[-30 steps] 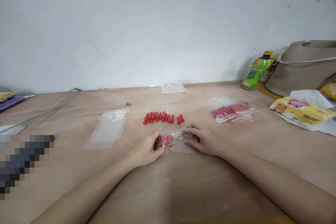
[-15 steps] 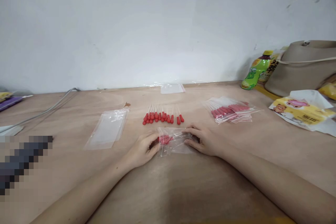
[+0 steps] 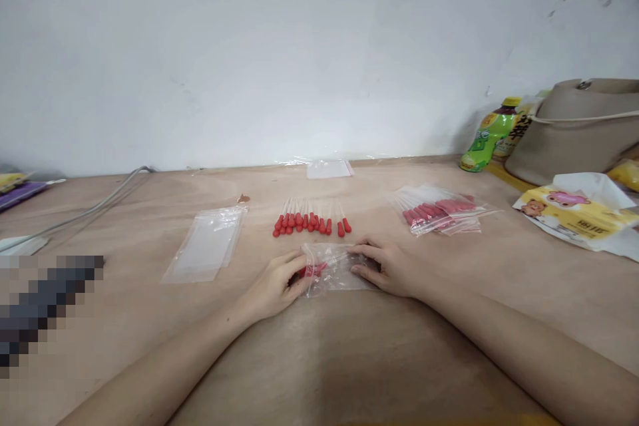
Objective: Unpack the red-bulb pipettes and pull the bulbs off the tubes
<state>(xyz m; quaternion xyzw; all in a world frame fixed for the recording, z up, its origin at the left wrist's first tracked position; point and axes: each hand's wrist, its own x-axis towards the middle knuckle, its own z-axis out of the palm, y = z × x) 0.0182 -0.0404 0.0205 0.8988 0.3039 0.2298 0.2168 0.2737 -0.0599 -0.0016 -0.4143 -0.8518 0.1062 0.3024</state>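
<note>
A clear plastic bag (image 3: pixel 339 273) lies between my hands near the middle of the table, with red-tipped pieces (image 3: pixel 313 270) at its left end. My left hand (image 3: pixel 282 279) is closed round that end, fingers on the bag and the red pieces. My right hand (image 3: pixel 384 266) pinches the bag's right end between thumb and fingers. Just beyond them lies a row of loose red-tipped sticks (image 3: pixel 302 222). Filled bags of red-tipped sticks (image 3: pixel 439 212) are stacked to the right. Flat clear bags (image 3: pixel 206 246) lie to the left.
Another flat bag (image 3: pixel 329 169) lies by the wall. At the right are a green bottle (image 3: pixel 486 140), a beige bag (image 3: pixel 574 133) and a yellow-white packet (image 3: pixel 579 210). A grey cable (image 3: pixel 110 196), a purple packet (image 3: pixel 24 194) and a blurred dark object (image 3: pixel 44 306) are at the left.
My left hand has moved slightly to the right, and less of the red pieces shows in the bag. My right hand has stayed nearly still.
</note>
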